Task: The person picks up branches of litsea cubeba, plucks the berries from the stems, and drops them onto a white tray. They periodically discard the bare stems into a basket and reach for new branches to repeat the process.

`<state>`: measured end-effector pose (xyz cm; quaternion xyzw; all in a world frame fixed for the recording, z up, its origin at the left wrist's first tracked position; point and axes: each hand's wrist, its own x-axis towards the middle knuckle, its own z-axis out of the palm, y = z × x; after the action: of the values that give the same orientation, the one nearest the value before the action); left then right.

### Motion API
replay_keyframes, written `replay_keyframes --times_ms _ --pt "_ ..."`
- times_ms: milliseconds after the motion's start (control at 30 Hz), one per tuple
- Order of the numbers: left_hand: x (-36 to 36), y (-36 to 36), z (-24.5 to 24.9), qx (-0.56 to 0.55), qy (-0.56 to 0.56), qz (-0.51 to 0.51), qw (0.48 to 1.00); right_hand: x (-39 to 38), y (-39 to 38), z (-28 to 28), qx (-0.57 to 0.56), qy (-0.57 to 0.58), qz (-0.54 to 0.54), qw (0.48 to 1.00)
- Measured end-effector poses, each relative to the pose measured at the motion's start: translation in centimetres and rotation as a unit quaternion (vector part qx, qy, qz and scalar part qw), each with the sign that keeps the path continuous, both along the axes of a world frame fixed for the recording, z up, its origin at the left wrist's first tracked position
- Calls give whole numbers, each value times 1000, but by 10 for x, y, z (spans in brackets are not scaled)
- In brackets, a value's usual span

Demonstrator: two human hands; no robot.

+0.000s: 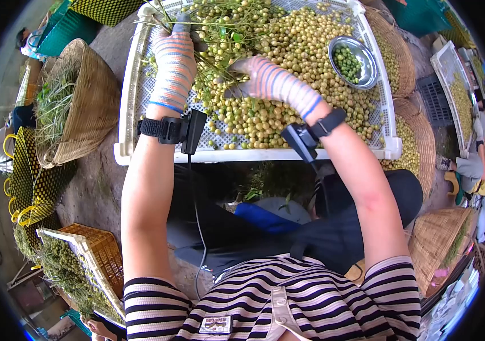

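My left hand (175, 54), in a striped knit glove with dark fingertips, is closed around the thin stems of a fruit branch (219, 28) at the tray's upper left. My right hand (262, 78), gloved alike, reaches in from the right beside the hanging sprigs. Its fingers and thumb look apart, slightly blurred, just over the fruits. Small round yellow fruits (288, 51) cover much of the white plastic tray (254, 156). A metal bowl (372, 71) of green fruits rests among them, right of my right hand.
To the left stand a wicker basket (86, 113) of green stems and a yellow-black woven bag (32, 170). A crate (103, 256) with fruit branches sits lower left. Wicker baskets of fruit (424, 142) adjoin the tray's right side. Other people work at both edges.
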<state>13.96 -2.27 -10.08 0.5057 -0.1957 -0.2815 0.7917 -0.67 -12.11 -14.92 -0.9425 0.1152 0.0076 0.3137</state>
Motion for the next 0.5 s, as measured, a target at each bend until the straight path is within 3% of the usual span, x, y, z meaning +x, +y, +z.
replay_keyframes --times_ms 133,200,267,300,333,400,433,500 --pt "17 3 -3 6 -15 4 1000 4 -4 -14 100 -9 7 995" --pt "22 6 -11 -2 -59 46 997 -4 -14 -5 68 126 -29 989" --pt "30 4 -16 14 29 51 998 -6 -17 2 82 155 -36 984" --pt "25 2 -17 81 -72 92 990 -9 -13 14 -25 166 -43 985" --pt "29 2 -24 81 -72 93 990 -11 -10 27 -131 174 -51 975" --pt "33 -1 -35 -112 28 43 992 -14 -8 36 -146 213 -56 965" --pt "18 -8 -28 30 -151 151 976 -17 -16 23 -181 118 -21 976" --pt "16 -13 -28 14 -119 173 978 -24 -28 7 -202 -44 29 978"
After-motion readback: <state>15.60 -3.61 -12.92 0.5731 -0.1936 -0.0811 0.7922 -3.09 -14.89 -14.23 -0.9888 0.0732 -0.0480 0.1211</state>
